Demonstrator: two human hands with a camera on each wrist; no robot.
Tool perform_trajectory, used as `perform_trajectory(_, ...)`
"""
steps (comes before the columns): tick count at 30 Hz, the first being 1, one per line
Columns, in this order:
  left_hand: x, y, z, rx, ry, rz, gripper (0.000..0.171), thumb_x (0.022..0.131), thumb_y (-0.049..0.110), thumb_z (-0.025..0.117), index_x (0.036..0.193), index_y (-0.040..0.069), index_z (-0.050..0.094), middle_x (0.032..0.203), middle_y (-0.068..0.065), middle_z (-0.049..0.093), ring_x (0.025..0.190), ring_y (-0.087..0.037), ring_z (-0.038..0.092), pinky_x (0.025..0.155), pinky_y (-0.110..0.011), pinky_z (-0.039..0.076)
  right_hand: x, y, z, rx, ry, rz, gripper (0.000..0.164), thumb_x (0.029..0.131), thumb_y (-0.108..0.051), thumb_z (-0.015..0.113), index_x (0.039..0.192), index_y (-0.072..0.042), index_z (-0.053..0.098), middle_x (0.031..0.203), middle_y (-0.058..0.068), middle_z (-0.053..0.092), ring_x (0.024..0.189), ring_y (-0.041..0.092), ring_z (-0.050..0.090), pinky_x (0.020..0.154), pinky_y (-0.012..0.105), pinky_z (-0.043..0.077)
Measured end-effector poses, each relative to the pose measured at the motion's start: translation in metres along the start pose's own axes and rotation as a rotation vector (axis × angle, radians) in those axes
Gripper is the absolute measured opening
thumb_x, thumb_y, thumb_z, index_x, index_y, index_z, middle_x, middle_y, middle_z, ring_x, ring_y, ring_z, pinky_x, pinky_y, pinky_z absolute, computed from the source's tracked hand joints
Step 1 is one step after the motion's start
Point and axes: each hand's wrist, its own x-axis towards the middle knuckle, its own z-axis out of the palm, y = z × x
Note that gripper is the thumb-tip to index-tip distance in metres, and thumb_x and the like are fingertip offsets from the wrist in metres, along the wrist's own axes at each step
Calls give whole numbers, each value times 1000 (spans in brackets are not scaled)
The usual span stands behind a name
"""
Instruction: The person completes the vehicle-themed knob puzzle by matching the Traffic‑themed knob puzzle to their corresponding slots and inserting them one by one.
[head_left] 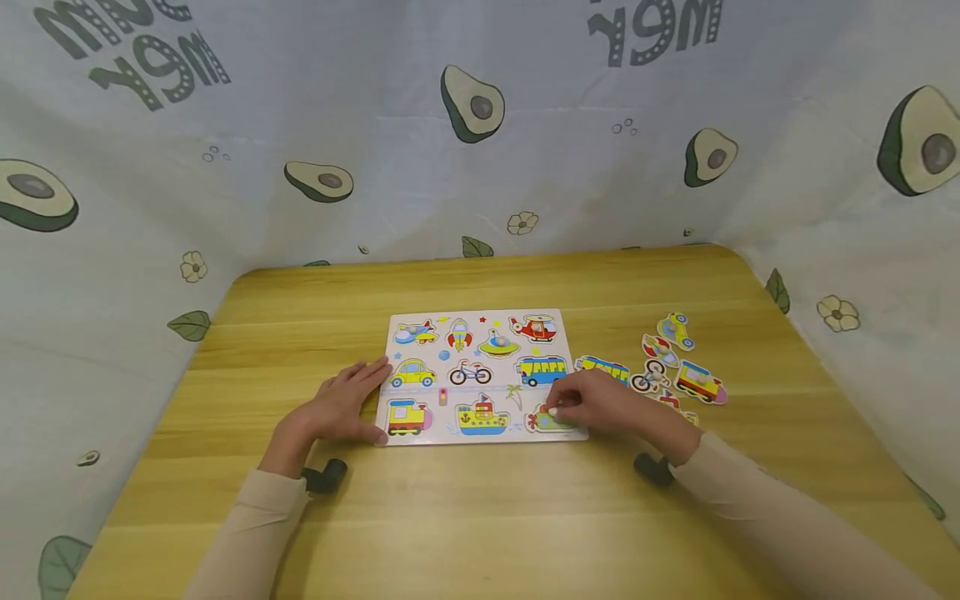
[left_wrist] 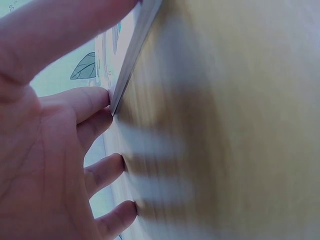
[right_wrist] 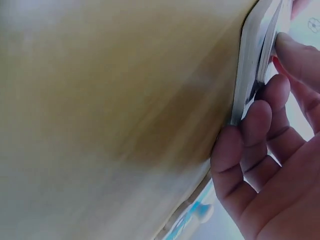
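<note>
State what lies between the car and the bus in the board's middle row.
The head view shows a bicycle picture between the car and the bus on the board.

Surface [head_left: 480, 517] = wood-look, lt. grain, smooth w/ soft semi-gloss sheen; puzzle board [head_left: 445, 429] looks like thin wood or MDF, printed face smooth & satin, cut edge plain & matt, and loose bus pc. [head_left: 602, 367] & train pc. [head_left: 699, 382] seem same mat'l w/ smooth printed tops. Bkgd sheet [head_left: 390, 108] = printed cloth or plasticky fabric (can't tell), lightly creased, mostly matt; L sleeve [head_left: 251, 529] & R sleeve [head_left: 787, 517] = soft matt cloth, dark L wrist mount [head_left: 327, 477] & R wrist mount [head_left: 652, 469] = plastic-looking, smooth.
</note>
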Motion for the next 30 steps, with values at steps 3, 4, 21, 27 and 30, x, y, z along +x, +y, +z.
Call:
perform_trajectory(3, 0, 0, -1, 0, -1, -2, 106, 73, 41, 84, 158, 12, 26, 167, -10, 19, 151, -45, 13, 116, -72, 14, 2, -2, -1, 2, -11, 12, 5, 87, -13, 72, 86, -18, 73, 70, -9, 54, 70, 7, 46, 63, 20, 37)
perform_trajectory(4, 0, 0, -1, 2, 0, -2, 106, 73, 41, 84, 158, 12, 26, 167, -10, 19, 151, -46, 14, 116, -72, 14, 2, -2, -1, -2, -13, 13, 5, 87, -13, 72, 86, -18, 73, 70, -9, 54, 69, 7, 46, 63, 20, 37)
perform_trajectory(21, 2, -4, -4, 21, 16, -3, 107, 72, 41, 84, 157, 12, 27, 167, -10, 21, 151, -46, 15, 115, -73, 16, 9, -7, -4, -41, -33, 28, 11, 87, -11, 72, 83, -21, 70, 69, -7, 54, 68, 8, 46, 63, 21, 36)
perform_trajectory(27, 2, -6, 0, 8, 19, -5, 107, 72, 43, 84, 157, 12, 27, 167, -10, 20, 151, -46, 15, 115, -73, 16, 9, -7, -3, -23, -41, 57, 12, 87, -10, 71, 82, -20, 69, 69, -6, 54, 68, 9, 46, 63, 21, 36)
perform_trajectory(30, 2, -5, 2, 2, 15, -11, 108, 71, 43, 85, 157, 12, 28, 167, -10, 21, 151, -45, 15, 116, -73, 15, 8, -7, -1, -2, -53, 73, 11, 87, -11, 72, 83, -20, 69, 69, -6, 54, 68, 9, 46, 62, 21, 36)
